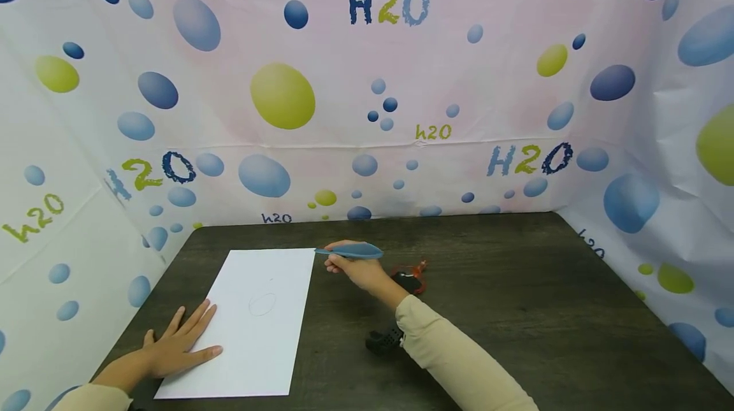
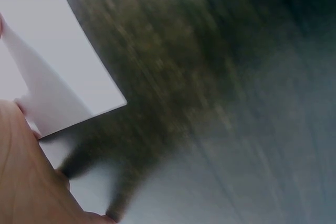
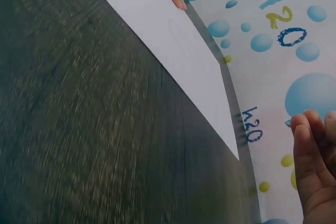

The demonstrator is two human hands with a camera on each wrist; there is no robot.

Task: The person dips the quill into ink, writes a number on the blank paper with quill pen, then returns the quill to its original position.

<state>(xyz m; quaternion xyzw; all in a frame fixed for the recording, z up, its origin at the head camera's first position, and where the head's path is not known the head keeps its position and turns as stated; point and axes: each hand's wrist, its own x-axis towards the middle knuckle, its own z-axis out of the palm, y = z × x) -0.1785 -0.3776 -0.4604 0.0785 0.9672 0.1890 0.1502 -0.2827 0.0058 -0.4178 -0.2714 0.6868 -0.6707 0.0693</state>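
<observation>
My left hand [image 1: 180,344] lies on the left side of a white sheet of paper [image 1: 252,353], its fingers spread. In the left wrist view, part of that hand [image 2: 23,166] shows beside a corner of the sheet [image 2: 79,66]. A thin oval outline [image 1: 262,304] and a small mark are drawn on the paper. My right hand [image 1: 358,269] pinches a blue feather-shaped pen [image 1: 355,250] just past the sheet's far right corner. The pen's tip points left near that corner; whether it touches is unclear. In the right wrist view, fingers of the right hand [image 3: 317,161] mostly hide the pen.
Behind my right wrist sits a dark object with orange-red parts [image 1: 408,281], partly covered. A black object [image 1: 383,341] lies beside the right sleeve. The dark wooden table [image 1: 504,290] meets a printed backdrop [image 1: 344,35] with blue and green spots at its back and sides.
</observation>
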